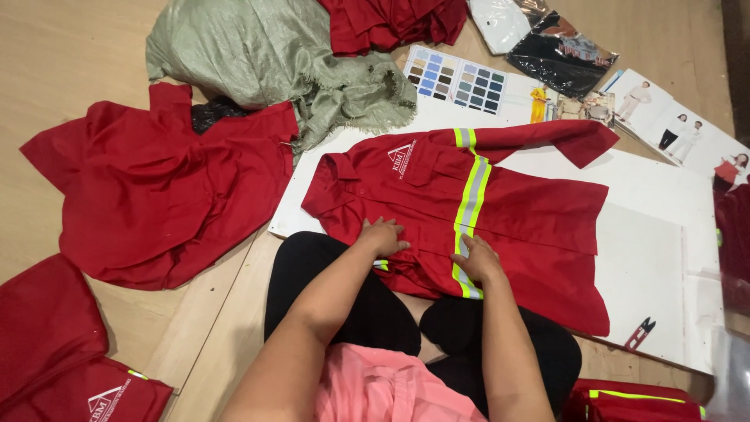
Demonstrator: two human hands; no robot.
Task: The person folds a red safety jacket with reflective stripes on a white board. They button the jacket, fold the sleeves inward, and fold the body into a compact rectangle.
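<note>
Nearest the lens at 6 o'clock, pink top [391,387] and black-clad knees [336,289], both forearms reaching up toward 12. Left hand [383,236] flat and open, palm down on the near edge of the red work shirt [500,215]; right hand [476,259] likewise open, fingers spread on the shirt's yellow-and-silver reflective stripe [473,195], gripping nothing. Shirt spread front-up across a white board [648,266] at centre, collar toward 9, one sleeve folded over toward 2; loose red garment [156,195] at 9, green woven sack [266,55] at 11, colour swatch card [457,78] at 12, small red clippers [641,334] at 4, folded red shirts [62,352] at 8.
</note>
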